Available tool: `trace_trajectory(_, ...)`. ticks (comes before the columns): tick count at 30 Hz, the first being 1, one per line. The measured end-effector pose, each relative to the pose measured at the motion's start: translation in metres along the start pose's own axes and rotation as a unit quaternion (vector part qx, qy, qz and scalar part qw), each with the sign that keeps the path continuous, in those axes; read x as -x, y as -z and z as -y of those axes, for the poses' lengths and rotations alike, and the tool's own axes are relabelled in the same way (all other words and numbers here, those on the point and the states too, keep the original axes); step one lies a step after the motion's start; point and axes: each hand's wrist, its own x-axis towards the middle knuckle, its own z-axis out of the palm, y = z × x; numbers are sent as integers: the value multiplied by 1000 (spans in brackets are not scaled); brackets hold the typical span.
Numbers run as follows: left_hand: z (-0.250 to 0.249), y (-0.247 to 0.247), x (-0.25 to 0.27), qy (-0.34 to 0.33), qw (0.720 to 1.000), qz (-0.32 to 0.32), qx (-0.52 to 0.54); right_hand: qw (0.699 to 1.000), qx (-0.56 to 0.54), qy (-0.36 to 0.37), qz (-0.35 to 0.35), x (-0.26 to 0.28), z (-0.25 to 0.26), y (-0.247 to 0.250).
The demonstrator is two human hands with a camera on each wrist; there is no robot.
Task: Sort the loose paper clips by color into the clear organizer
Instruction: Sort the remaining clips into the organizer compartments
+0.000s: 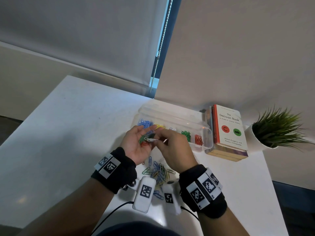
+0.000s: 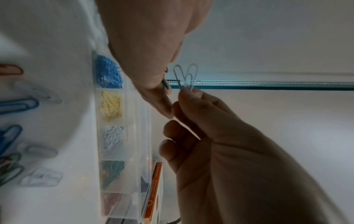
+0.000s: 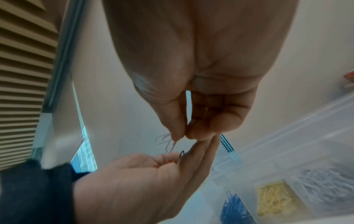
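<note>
The right hand [image 1: 172,149] is pinching two white paper clips [image 2: 185,76] between thumb and fingertip, just above the left hand [image 1: 136,143], which is cupping a small mixed bunch of green, red and blue clips [image 1: 144,138] in its half-open palm. Just beyond the hands, the clear organizer [image 1: 207,133] is already holding blue, yellow, white, green and red clips in separate compartments. Nearer than the hands, a loose pile [image 1: 159,172] of thin, glossy wire loops is still waiting on the white bench [image 1: 68,133].

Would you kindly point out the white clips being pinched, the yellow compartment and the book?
white clips [image 2: 185,76], left wrist view, on the crossed loops.
yellow compartment [image 2: 111,106], left wrist view, on its clips.
book [image 1: 229,126], head view, on the cover.
</note>
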Motion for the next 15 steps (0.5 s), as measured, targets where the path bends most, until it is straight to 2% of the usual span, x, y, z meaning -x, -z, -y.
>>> trace_trajectory(4,-1,3,-3,-5,1000,2,14,998,-40,-37,-20,0,-3,8)
trace_trajectory(12,-4,12,-10,4,998,25,50,988,5,-136,-73,-23,-36,39)
trace_trajectory(15,-4,14,-11,7,999,34,38,981,57,-173,-59,-35,-49,41)
